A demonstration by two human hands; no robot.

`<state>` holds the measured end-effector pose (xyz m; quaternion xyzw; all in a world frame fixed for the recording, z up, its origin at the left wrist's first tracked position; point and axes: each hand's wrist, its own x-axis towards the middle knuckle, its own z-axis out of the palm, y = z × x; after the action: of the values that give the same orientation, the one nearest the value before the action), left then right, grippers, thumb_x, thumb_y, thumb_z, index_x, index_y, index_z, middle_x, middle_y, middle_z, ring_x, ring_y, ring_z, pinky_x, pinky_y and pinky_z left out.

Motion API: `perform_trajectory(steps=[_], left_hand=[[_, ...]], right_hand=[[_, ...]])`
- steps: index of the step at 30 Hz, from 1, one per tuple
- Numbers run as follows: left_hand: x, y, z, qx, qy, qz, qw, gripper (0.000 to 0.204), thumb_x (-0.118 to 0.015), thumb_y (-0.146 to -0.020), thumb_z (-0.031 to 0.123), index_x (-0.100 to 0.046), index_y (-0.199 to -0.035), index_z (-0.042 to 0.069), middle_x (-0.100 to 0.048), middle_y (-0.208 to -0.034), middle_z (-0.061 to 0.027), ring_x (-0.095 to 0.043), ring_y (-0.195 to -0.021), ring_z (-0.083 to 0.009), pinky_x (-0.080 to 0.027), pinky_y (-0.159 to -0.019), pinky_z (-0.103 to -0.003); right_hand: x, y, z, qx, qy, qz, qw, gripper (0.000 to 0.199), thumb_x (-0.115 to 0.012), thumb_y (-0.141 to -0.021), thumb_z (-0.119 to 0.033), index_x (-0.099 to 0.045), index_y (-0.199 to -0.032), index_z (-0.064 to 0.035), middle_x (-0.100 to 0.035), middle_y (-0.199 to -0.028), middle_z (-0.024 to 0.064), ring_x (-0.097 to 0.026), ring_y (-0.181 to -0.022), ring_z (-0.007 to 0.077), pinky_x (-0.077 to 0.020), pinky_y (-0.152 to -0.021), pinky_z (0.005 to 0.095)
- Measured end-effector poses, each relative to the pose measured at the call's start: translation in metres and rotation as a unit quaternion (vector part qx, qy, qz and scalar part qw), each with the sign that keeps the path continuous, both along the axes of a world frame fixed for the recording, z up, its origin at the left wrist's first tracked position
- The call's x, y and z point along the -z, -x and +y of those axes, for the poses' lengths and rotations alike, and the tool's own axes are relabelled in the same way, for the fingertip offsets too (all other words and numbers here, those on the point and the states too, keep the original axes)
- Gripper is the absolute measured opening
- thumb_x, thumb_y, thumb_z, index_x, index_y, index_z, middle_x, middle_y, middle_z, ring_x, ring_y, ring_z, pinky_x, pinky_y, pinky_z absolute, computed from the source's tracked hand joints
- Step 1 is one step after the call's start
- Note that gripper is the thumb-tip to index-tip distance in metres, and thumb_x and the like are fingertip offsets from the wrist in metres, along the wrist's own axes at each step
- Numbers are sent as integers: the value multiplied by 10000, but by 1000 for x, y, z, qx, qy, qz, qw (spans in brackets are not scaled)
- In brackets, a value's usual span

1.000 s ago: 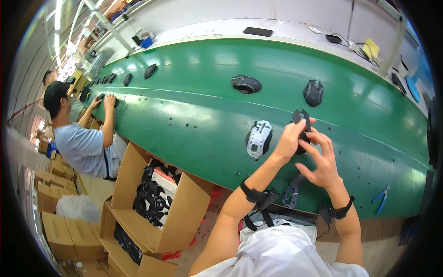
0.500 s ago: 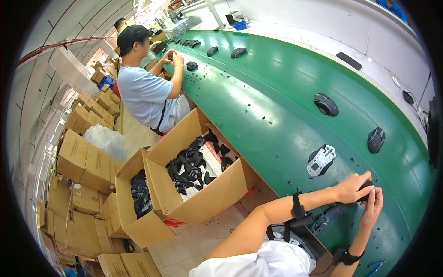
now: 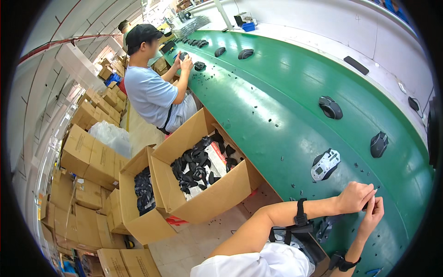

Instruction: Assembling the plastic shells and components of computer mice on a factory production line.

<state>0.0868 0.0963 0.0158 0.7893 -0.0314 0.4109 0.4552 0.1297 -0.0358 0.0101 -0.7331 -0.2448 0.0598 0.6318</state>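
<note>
Above the near right part of the green table (image 3: 295,134), my left hand (image 3: 354,198) and my right hand (image 3: 373,216) meet, their fingers closed on a black plastic piece (image 3: 365,207). Most of the piece is hidden by the fingers, so its exact kind cannot be made out. Just beyond my left hand lies a computer mouse part with a pale grey face (image 3: 325,165) turned up. Farther right sit a black computer mouse (image 3: 379,144) and another black mouse (image 3: 331,107). Beneath my left forearm is a dark curved plastic part (image 3: 326,227), partly covered.
Small black bits (image 3: 272,122) are scattered over the table. Left of it stand an open carton (image 3: 207,203) of black plastic parts and a second open carton (image 3: 154,226). A co-worker (image 3: 150,87) handles a dark mouse farther along. Blue-handled pliers (image 3: 374,271) lie at the near edge.
My hands have shifted slightly nearer, and the black piece is now mostly covered by my fingers. The whole view has swung a little; the co-worker's hands have lifted a dark mouse into sight.
</note>
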Motion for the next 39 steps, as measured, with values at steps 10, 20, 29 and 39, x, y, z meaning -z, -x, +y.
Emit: perform_trajectory(steps=[10,20,29,39], left_hand=[[1,-4,0,335,350,77,872,288,-492,-942,132,-450,-691,-4,-488,-557,-165,-482,-486,-334,-348,-442,-374],[-2,-8,6,49,54,-21,997,268,-506,-927,103,-438,-689,0,-468,-535,-171,-503,-485,-366,-348,-444,-430],[0,-9,11,141,91,9,986,341,-462,-955,131,-454,-640,1,-471,-490,-153,-488,-419,-311,-353,-424,-374],[-5,-7,7,125,55,-28,990,304,-532,-917,122,-458,-642,15,-487,-488,-118,-516,-425,-283,-375,-420,-365]], right_hand=[[1,-7,-1,-120,-193,63,972,291,-509,-980,-175,-392,-737,-68,-368,-680,-41,-302,-620,53,-255,-553,221],[3,2,6,14,-43,-24,999,217,-472,-984,-122,-445,-790,-29,-420,-711,-20,-388,-640,44,-321,-546,218],[-3,0,2,-55,-48,-20,997,172,-487,-964,-137,-476,-831,-28,-449,-749,-10,-418,-678,66,-341,-609,218],[5,-9,-4,-79,-71,-9,994,177,-496,-957,-128,-455,-816,-30,-426,-743,-9,-396,-673,57,-323,-598,207]])
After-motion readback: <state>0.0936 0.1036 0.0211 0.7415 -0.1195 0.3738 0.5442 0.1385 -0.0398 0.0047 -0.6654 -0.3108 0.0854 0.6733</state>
